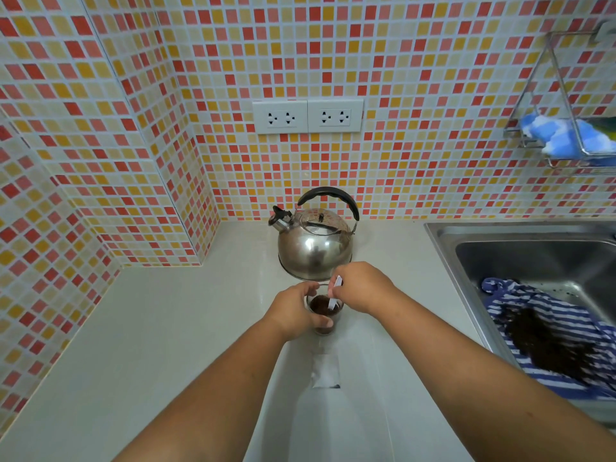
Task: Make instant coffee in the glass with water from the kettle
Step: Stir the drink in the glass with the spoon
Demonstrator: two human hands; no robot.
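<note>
Pale cream smooth countertop [173, 328] runs into a corner; walls behind and to the left are covered w/ small mosaic tiles [416, 78] in red, pink, orange and beige. Two white double wall sockets [307, 116] sit side by side on the back wall above the kettle. Upper right: a chrome wire wall rack [563, 105] holding a blue-and-white sponge or cloth [556, 136]. Right side: stainless steel sink [520, 258] sunk into the counter, w/ a blue-and-white striped cloth [550, 331] lying in it, a dark brown patch spread across the cloth.

Shiny round stainless steel kettle [315, 248] w/ black arched handle and capped spout stands upright on the counter near the back wall, spout pointing left. Just in front of it, the small clear drinking glass [324, 313] stands upright on the counter, dark brown coffee inside.

Left hand [295, 310] is wrapped round the glass from its left side, thumb across the near wall, clenched on it. Right hand [361, 286] is above the glass rim, fingers pinched on a thin white stirrer or spoon handle [334, 295] whose lower end dips into the coffee. Nearer the camera, a clear empty plastic sachet [325, 373] lies flat on the counter, just apart from the glass
</note>
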